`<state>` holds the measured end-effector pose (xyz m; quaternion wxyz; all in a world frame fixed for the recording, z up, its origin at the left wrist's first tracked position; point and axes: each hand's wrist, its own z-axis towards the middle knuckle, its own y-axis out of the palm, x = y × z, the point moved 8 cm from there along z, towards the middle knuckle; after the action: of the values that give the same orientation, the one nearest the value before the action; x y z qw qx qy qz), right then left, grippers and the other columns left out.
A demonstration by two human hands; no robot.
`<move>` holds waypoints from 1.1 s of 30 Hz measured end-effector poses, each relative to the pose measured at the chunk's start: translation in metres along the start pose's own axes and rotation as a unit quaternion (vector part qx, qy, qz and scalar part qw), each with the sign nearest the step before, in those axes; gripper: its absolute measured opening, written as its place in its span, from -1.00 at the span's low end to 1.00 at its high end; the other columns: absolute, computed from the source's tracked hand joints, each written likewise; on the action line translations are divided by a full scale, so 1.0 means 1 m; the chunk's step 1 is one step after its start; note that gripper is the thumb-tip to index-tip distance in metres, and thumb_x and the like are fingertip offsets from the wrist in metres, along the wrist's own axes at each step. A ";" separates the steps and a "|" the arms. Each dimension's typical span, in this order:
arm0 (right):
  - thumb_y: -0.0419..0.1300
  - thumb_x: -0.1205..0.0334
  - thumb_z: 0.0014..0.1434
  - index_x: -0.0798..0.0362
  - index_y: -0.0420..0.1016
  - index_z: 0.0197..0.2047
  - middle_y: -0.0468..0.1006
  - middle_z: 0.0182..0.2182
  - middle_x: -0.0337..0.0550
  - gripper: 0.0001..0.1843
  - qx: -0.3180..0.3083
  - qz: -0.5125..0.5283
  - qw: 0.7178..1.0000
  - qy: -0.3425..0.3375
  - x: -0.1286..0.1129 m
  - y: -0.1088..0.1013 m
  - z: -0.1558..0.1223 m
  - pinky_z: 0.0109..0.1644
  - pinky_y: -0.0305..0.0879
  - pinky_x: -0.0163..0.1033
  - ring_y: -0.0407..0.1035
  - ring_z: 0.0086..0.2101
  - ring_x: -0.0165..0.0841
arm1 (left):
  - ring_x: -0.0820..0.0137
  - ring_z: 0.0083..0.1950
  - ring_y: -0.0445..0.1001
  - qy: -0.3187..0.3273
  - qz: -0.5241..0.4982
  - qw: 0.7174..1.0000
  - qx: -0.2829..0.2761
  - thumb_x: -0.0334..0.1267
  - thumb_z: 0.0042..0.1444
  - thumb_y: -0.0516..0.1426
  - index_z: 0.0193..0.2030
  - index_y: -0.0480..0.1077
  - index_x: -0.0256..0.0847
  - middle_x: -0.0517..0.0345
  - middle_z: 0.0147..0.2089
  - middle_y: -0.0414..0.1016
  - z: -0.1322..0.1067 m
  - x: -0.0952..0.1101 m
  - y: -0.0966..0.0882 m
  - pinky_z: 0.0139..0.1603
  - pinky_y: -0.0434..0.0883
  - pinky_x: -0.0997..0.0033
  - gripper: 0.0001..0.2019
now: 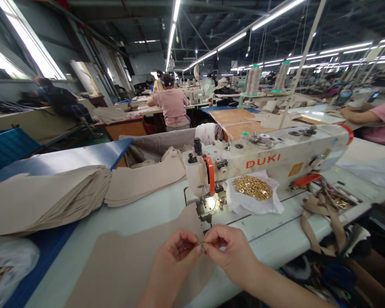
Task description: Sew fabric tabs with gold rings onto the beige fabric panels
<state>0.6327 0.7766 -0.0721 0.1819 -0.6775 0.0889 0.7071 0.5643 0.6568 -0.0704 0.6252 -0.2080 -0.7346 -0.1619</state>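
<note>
My left hand (176, 254) and my right hand (227, 252) meet in front of me, fingers pinched together on a small thin item (202, 244) that I cannot make out. They hover over a tan fabric piece (122, 265) lying flat on the sewing table. Just beyond them stands the white DUKI sewing machine (269, 160), its needle area (208, 205) lit. A heap of small gold rings (253, 187) lies on white paper under the machine's arm.
A thick stack of tan cut pieces (41, 199) sits at left, more pieces (144, 179) beside it. Tan straps (324, 214) hang at the table's right end. A person in pink (172, 107) sits ahead with their back turned; another person's arm (365, 115) shows at right.
</note>
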 end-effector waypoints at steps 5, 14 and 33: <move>0.25 0.31 -0.05 0.04 0.44 -0.41 0.53 -0.52 -0.30 -0.93 -0.039 0.157 0.986 0.047 0.009 0.003 -0.003 -0.32 0.30 -0.35 0.41 -0.46 -0.43 | 0.46 -0.42 0.42 0.053 0.011 0.998 0.021 -0.31 -0.22 0.26 -0.51 0.35 -0.22 0.24 -0.49 0.42 -0.005 0.001 -0.003 -0.34 0.43 0.53 -0.85; 0.22 0.29 -0.03 0.10 0.48 -0.43 0.49 -0.56 -0.27 -0.94 -0.075 0.116 0.987 0.087 0.014 0.004 -0.003 -0.37 0.29 -0.34 0.38 -0.51 -0.44 | 0.44 -0.41 0.44 0.092 0.037 0.995 0.018 -0.31 -0.17 0.25 -0.49 0.34 -0.20 0.23 -0.47 0.42 -0.007 -0.004 -0.002 -0.33 0.44 0.50 -0.86; 0.06 0.44 0.09 0.08 0.31 -0.45 0.38 -0.64 -0.40 -0.88 -0.094 0.049 0.974 0.202 0.044 -0.020 0.012 -0.48 0.29 -0.43 0.32 -0.62 -0.53 | 0.15 0.07 0.36 0.353 0.508 0.784 -0.045 -0.25 0.17 0.03 -0.03 0.32 -0.25 -0.09 0.02 0.41 0.043 -0.006 0.003 0.08 0.38 0.02 -0.75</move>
<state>0.6286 0.8050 -0.1124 0.0609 -0.8151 0.0904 0.5690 0.5299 0.6800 -0.0837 0.8228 -0.5072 -0.2422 0.0844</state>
